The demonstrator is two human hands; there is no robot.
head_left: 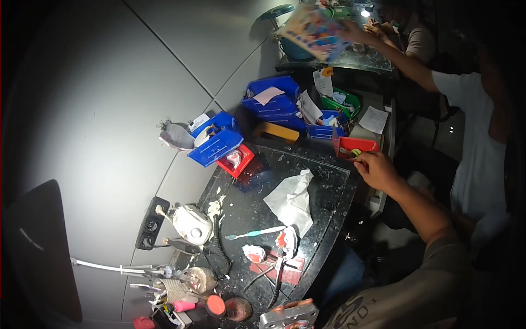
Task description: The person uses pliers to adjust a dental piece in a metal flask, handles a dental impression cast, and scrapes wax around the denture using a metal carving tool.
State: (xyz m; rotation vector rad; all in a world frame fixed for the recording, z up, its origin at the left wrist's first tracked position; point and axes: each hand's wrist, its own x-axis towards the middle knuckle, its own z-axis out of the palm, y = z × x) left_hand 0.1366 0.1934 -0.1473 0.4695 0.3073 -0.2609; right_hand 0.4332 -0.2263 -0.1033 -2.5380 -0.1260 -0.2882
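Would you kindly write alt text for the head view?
The person's right hand reaches into a small red tray at the far edge of a cluttered dark workbench. A toothbrush, crumpled tissue and dental casts lie nearby.

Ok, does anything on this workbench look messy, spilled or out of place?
Yes. Pale crumbs and chips litter the dark benchtop, thickest near the crumpled white tissue. A blue bin by the wall sits tilted. The right hand reaches the red tray.
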